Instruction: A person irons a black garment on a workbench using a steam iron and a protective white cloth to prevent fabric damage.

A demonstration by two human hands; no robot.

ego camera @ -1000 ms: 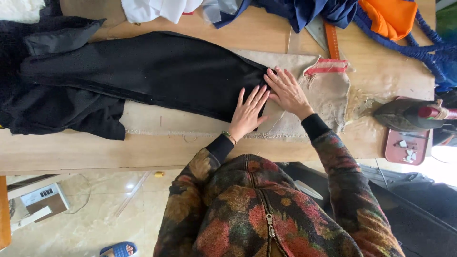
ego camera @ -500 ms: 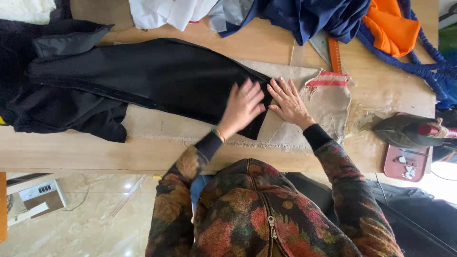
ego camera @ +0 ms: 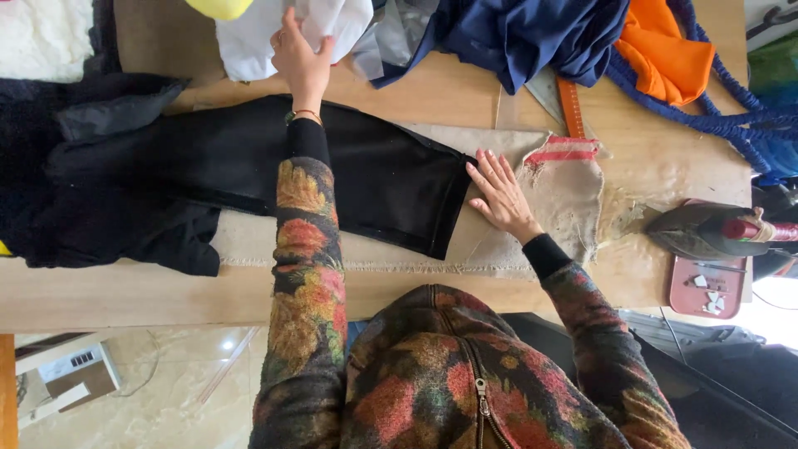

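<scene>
On the tabletop (ego camera: 125, 299) below me a black garment (ego camera: 249, 166) lies spread over a beige pressing cloth (ego camera: 515, 249), its narrow hemmed end toward my right and its bulkier, crumpled part bunched at my left. Its long axis runs left to right along the tabletop, tilted a little so the hemmed end sits lower in the view.

My right hand (ego camera: 501, 193) rests flat on the cloth just at that hemmed edge, fingers spread, touching or nearly touching the black fabric; it grips nothing. My left hand (ego camera: 301, 58) is stretched across the garment to the far side, its grip closed as a pinch on a white cloth (ego camera: 341, 21) in the heap there, beside dark blue fabric (ego camera: 524, 37) and an orange piece (ego camera: 661, 50).

As I judge it, the laying-out is largely done: the stretch of garment near the hem looks flat and smooth on the pressing cloth, while the left part remains rumpled. The iron (ego camera: 698, 231) stands well apart at my right on its pink rest (ego camera: 706, 291), untouched, so I take pressing as not yet begun. The white cloth is held but not lifted clear of the pile.
</scene>
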